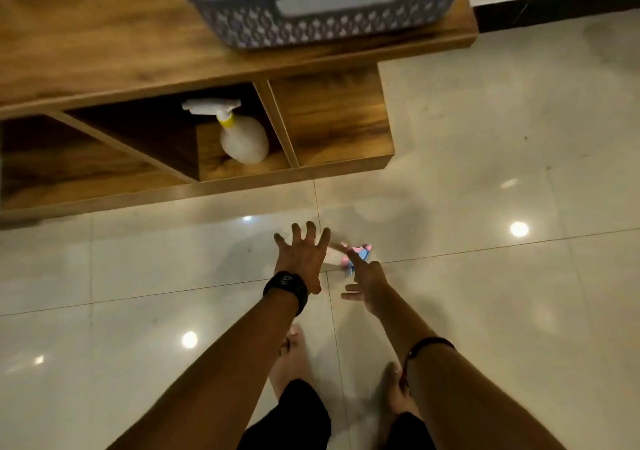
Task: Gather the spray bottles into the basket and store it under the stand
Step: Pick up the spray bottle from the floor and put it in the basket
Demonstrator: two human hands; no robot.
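Glossy pale floor tiles [485, 311] mirror the ceiling lights, and a low wooden stand [104, 58] runs along the wall. The grey lattice basket [311, 17] sits on its top at the right end. One white spray bottle [242, 138] stands upright in an open compartment below. A second, blurred bottle with pink and blue [349, 255] lies on the floor between both hands. The left hand [303, 259] has its fingers spread wide apart; the right hand [369, 283] is loosely open, touching it.
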